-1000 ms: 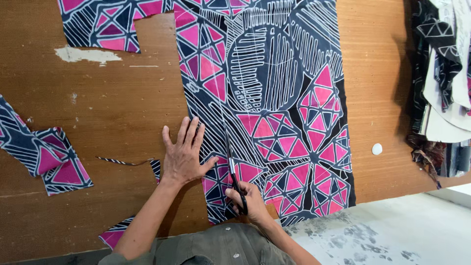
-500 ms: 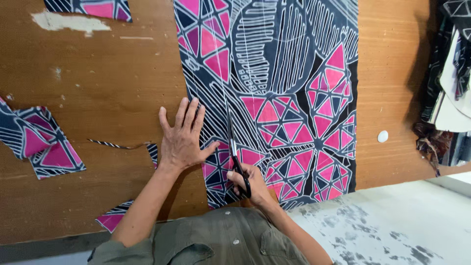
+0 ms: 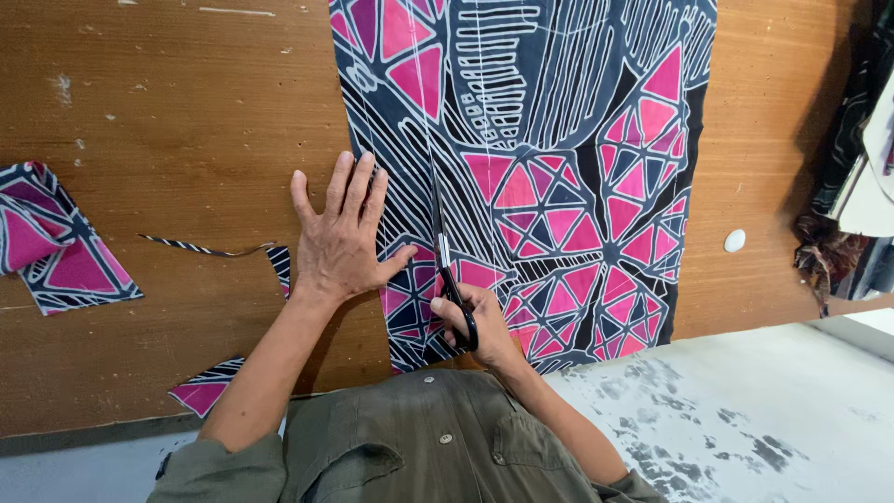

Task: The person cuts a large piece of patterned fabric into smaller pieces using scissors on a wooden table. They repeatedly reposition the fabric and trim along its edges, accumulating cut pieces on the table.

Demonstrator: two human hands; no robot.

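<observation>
Risk first: the long sheet of black cotton fabric printed with pink triangles and white lines (image 3: 559, 186) is lying loose on the brown wooden tabletop (image 3: 168, 121), so it could be creeping or bunching ahead of the blades and pulling the cut off the faint white chalk line (image 3: 431, 112) running up the cloth. The left hand (image 3: 340, 237) is pressing flat, fingers spread, on the cloth's left edge, thumb sitting just beside the blades, so a nick is a likely hazard if the black-handled steel scissors (image 3: 452, 289) are pushed forward fast. The thin strip to the left of the cut could also be twisting and fraying, judging by how narrow it is.

The right hand (image 3: 475, 326) is gripping the scissors, fingers closed through the black loops; the blades are pointing away from the person and look nearly shut, tips in the fabric.

The cloth is lying flat, mostly smooth, spanning from the near tabletop edge to past the top of the view, with a slit opening at its near end.

Offcuts: a folded pink and black scrap (image 3: 56, 242) far left, a thin striped sliver (image 3: 200, 248), another pink scrap (image 3: 209, 389) at the near edge. A small white round disc (image 3: 735, 240) is sitting right of the cloth.
</observation>
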